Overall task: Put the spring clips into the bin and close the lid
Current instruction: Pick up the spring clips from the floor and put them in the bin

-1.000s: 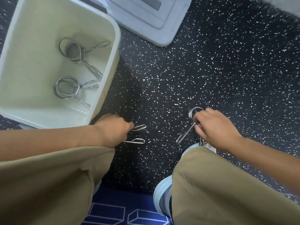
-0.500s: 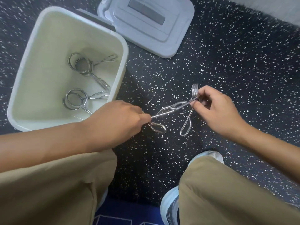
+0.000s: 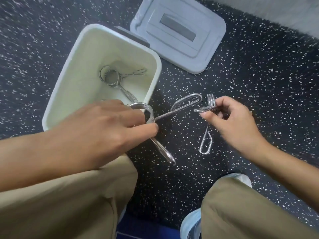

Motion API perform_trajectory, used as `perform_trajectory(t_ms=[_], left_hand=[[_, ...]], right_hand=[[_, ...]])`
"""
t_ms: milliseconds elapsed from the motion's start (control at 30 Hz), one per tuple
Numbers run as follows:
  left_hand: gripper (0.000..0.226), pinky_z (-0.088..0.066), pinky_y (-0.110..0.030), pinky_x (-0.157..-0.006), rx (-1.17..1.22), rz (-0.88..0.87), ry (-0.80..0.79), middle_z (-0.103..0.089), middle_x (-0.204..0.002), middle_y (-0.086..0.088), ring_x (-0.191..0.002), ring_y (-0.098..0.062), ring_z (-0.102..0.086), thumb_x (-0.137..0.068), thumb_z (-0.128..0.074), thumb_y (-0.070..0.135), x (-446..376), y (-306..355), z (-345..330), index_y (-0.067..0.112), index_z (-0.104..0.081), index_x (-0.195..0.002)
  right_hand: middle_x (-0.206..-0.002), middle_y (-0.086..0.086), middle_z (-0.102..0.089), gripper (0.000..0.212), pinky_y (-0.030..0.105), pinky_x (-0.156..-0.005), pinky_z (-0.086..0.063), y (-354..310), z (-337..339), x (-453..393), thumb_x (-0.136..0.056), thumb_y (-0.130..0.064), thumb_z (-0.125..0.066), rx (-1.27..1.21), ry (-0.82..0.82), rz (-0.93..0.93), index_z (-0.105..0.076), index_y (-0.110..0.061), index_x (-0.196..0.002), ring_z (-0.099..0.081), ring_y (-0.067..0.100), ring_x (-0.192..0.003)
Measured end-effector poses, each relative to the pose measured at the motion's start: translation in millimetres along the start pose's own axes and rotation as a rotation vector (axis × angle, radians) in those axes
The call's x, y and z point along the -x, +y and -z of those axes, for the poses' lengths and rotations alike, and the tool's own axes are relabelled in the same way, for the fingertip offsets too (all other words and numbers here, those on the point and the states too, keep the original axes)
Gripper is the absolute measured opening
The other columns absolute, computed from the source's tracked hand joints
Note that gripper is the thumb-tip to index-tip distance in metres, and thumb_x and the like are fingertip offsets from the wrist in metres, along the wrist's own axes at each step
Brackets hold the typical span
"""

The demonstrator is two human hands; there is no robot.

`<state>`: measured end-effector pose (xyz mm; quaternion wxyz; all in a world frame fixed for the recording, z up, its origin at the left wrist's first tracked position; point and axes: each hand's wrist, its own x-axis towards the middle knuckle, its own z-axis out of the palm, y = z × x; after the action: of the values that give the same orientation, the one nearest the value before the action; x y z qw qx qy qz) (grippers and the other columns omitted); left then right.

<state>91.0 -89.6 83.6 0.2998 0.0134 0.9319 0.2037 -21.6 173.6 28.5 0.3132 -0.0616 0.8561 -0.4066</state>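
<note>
Both hands grip spring clips above speckled floor (image 3: 259,100). Left hand (image 3: 103,133) pinches a clip (image 3: 186,102) at the bin's (image 3: 57,94) five o'clock rim, now nearer the bin. Right hand (image 3: 231,125) holds another clip (image 3: 206,144) dangling. One clip (image 3: 112,78) lies inside; a second is probably hidden behind the left hand. Lid (image 3: 177,33) rests at one o'clock.

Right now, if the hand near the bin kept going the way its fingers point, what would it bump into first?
Probably the right hand and its spring clip. The left hand points right, across bare floor; depth is unclear.
</note>
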Motion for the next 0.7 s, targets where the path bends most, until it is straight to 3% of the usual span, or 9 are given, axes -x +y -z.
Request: perform_trajectory(t_ms=[167, 267, 333, 400, 433, 467, 533, 600, 700], left_hand=[[0.135, -0.044, -0.038, -0.084, -0.068, 0.019, -0.012, -0.065, -0.096, 0.003, -0.090, -0.022, -0.056, -0.052, 0.040, 0.082, 14, -3, 25, 0.027, -0.068, -0.111], [0.132, -0.045, -0.039, -0.081, -0.067, 0.019, 0.060, -0.066, -0.094, 0.000, -0.087, -0.023, -0.058, -0.057, 0.036, 0.082, 20, -17, 31, 0.023, -0.069, -0.111], [0.115, -0.049, -0.042, -0.075, -0.115, -0.029, 0.073, -0.066, -0.090, -0.004, -0.081, -0.026, -0.059, -0.077, 0.025, 0.076, 23, -34, 31, 0.019, -0.070, -0.109], [0.052, -0.052, -0.044, -0.058, -0.336, -0.185, 0.105, -0.062, -0.083, -0.009, -0.066, -0.031, -0.057, -0.106, -0.025, 0.037, 25, -49, 31, 0.010, -0.069, -0.106], [0.021, -0.051, -0.044, -0.049, -0.448, -0.258, 0.138, -0.060, -0.080, -0.011, -0.060, -0.032, -0.055, -0.100, -0.050, 0.015, 27, -58, 28, 0.006, -0.068, -0.105], [0.013, -0.049, -0.043, -0.044, -0.494, -0.286, 0.149, -0.057, -0.077, -0.011, -0.056, -0.032, -0.054, -0.090, -0.063, 0.003, 28, -67, 22, 0.004, -0.067, -0.102], [0.021, -0.048, -0.041, -0.040, -0.494, -0.280, 0.100, -0.053, -0.074, -0.012, -0.053, -0.032, -0.052, -0.080, -0.071, -0.003, 23, -86, 12, 0.003, -0.064, -0.098], [0.026, -0.046, -0.038, -0.036, -0.526, -0.262, 0.065, -0.052, -0.070, -0.012, -0.052, -0.031, -0.050, -0.073, -0.071, -0.008, 14, -99, 0, 0.003, -0.063, -0.095], [0.027, -0.037, -0.030, -0.034, -0.620, -0.319, 0.021, -0.053, -0.065, -0.013, -0.048, -0.030, -0.051, -0.064, -0.059, -0.013, -1, -114, -22, 0.002, -0.063, -0.087]], right_hand=[[-0.072, 0.003, -0.051, 0.013, 0.020, -0.053, -0.035, -18, -20, 6, -0.085, -0.028, -0.077, -0.095, -0.028, -0.019, -0.065, -0.022, -0.085, -0.040, 0.010, -0.060], [-0.071, 0.003, -0.050, 0.013, 0.021, -0.054, -0.037, -26, -29, 11, -0.084, -0.023, -0.078, -0.139, -0.064, -0.033, -0.065, -0.021, -0.084, -0.041, 0.010, -0.062], [-0.070, 0.001, -0.052, 0.013, 0.017, -0.054, -0.038, -30, -33, 13, -0.084, -0.020, -0.078, -0.162, -0.080, -0.044, -0.065, -0.019, -0.085, -0.043, 0.009, -0.062], [-0.067, -0.004, -0.054, 0.013, 0.013, -0.053, -0.037, -34, -37, 15, -0.084, -0.018, -0.078, -0.165, -0.086, -0.045, -0.064, -0.020, -0.083, -0.042, 0.006, -0.058], [-0.065, -0.006, -0.053, 0.013, 0.012, -0.052, -0.036, -34, -38, 15, -0.085, -0.019, -0.077, -0.164, -0.087, -0.045, -0.064, -0.020, -0.081, -0.042, 0.006, -0.057], [-0.064, -0.009, -0.053, 0.013, 0.012, -0.052, -0.036, -35, -39, 15, -0.085, -0.020, -0.077, -0.165, -0.087, -0.048, -0.065, -0.020, -0.081, -0.042, 0.006, -0.057], [-0.062, -0.011, -0.054, 0.013, 0.013, -0.052, -0.036, -36, -42, 16, -0.086, -0.023, -0.075, -0.169, -0.091, -0.056, -0.065, -0.021, -0.079, -0.042, 0.007, -0.059], [-0.064, 0.004, -0.057, 0.015, 0.016, -0.054, -0.037, -38, -43, 16, -0.087, -0.027, -0.073, -0.179, -0.100, -0.071, -0.066, -0.017, -0.078, -0.046, 0.011, -0.063], [-0.071, 0.024, -0.056, 0.036, 0.022, -0.055, -0.036, -42, -45, 14, -0.090, -0.034, -0.068, -0.164, -0.148, -0.056, -0.062, -0.001, -0.078, -0.045, 0.014, -0.062]])
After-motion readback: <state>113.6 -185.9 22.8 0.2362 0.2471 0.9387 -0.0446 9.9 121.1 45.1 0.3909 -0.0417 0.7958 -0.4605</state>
